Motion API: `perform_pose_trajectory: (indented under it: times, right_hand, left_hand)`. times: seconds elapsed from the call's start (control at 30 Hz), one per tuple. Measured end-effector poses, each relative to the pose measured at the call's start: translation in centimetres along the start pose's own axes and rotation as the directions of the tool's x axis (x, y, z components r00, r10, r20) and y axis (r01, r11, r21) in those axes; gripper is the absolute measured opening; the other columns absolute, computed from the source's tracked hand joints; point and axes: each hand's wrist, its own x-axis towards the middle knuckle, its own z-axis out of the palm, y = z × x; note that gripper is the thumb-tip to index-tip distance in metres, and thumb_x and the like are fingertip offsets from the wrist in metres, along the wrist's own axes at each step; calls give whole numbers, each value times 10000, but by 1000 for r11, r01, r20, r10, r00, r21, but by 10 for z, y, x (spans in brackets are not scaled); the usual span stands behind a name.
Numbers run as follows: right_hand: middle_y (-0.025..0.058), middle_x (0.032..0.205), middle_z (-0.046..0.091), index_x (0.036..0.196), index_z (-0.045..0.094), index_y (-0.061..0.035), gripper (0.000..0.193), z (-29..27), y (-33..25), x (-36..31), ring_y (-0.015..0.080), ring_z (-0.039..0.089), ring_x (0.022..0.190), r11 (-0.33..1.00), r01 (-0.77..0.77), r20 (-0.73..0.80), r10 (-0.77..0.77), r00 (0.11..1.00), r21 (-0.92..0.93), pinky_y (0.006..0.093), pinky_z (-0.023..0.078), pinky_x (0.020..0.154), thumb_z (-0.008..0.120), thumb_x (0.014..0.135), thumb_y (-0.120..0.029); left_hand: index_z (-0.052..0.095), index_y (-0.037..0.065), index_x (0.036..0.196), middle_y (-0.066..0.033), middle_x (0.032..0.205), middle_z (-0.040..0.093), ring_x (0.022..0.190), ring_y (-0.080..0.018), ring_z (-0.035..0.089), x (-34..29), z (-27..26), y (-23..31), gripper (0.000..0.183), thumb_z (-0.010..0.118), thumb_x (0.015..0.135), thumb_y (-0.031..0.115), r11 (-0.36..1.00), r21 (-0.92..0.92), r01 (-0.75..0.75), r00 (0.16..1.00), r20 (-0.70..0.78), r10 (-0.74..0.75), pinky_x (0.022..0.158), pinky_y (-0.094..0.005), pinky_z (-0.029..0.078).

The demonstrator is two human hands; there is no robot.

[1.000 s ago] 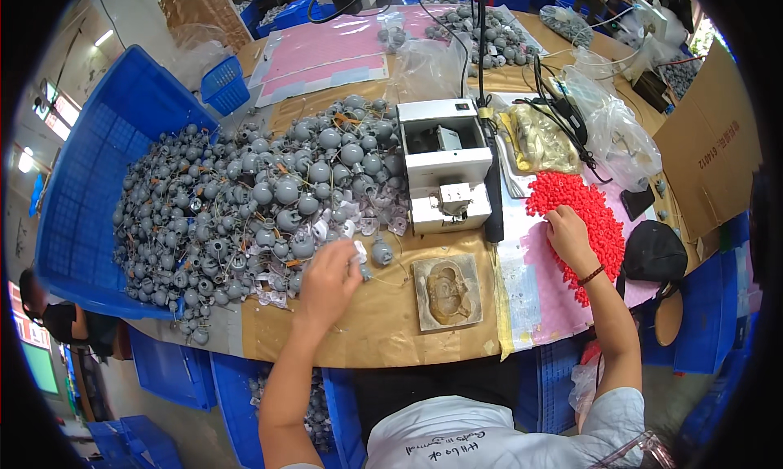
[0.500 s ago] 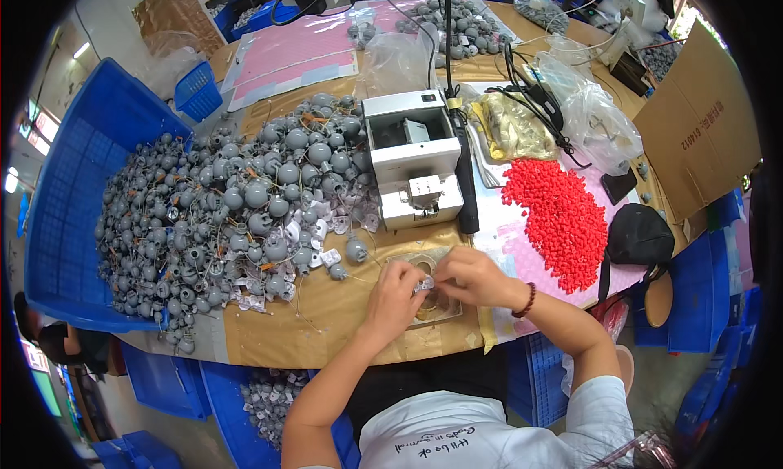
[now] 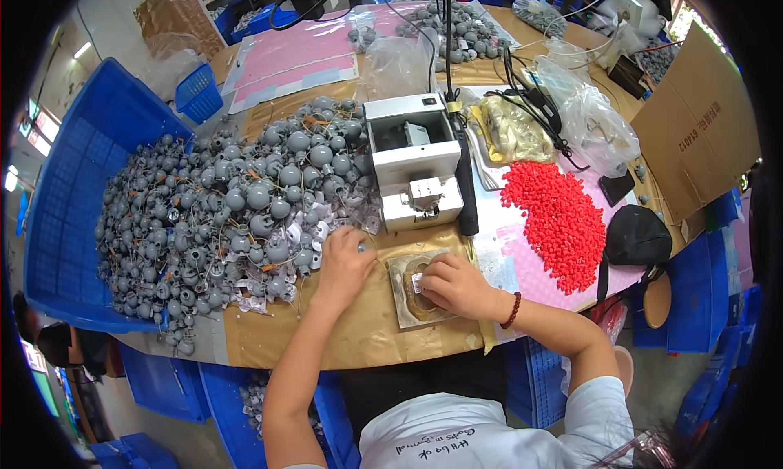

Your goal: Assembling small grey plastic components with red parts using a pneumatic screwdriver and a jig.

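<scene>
Grey ball (image 3: 362,247) touches left hand (image 3: 343,263) (grip unclear) — right hand (image 3: 458,286) pinches a white piece (image 3: 418,283).

The worktable (image 3: 294,338) is partly covered with brown paper. Beyond its left end, a pale wall (image 3: 110,24) and a lit tube lamp (image 3: 82,50) are seen; beyond its far right corner, a bright window (image 3: 691,22); below it, greyish floor (image 3: 192,439).

L fingers (image 3: 346,239), R fingers (image 3: 436,275) bent

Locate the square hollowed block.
Head view, just right of centre: the square block lies between the white machine and the front edge of the table, partly under the right hand.
</scene>
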Motion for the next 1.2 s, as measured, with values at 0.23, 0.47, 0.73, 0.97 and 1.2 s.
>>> perform_pose_trajectory:
  times: [0.23,0.47,0.73,0.97,1.2]
  right_hand:
    - [149,1204,650,1296,620,-28,464,-27,-32,48,351,631,1144,921,-105,-184,184,966,375,431,533,974,810,903,-183]
    - [84,1144,672,1354,584,-14,386,-31,-43,59,147,662,929,360,-340,202,368,908,869,290,560,789,712,999,-92]
    - [86,986,745,1220,714,-23,255,-53,-20,28,171,714,802,643,-503,322,387,864,577,310,568,674,727,968,-65]
    - [77,891,639,972,717,-84,170,-21,-14,17,272,672,835,996,-51,93,58,994,-73,397,567,677,731,808,-125]
    - [80,920,601,905,666,-72,143,-16,-13,19,267,651,897,984,43,147,-17,989,-171,375,576,675,682,805,-173]
  left_hand:
    - [698,53,864,-98,1089,644,1229,-353,566,10,-58,47,121,788,814,116,997,82,-4,992,-124,14,988,-500,483]
    - [662,45,852,-110,961,652,994,-341,663,2,-90,78,98,735,888,100,925,-288,248,969,71,-237,847,-401,536]
    - [705,61,1100,-124,1027,708,844,-301,657,-39,-41,82,215,732,964,225,53,-772,633,759,605,-241,778,-376,536]
    - [721,59,1096,-119,1008,632,965,-335,606,-46,-24,108,300,810,839,187,925,-323,200,978,116,-171,818,-437,529]
    - [725,64,1069,-114,1002,628,980,-323,605,-47,-13,108,294,818,814,177,948,-274,163,985,98,-141,815,-432,529]
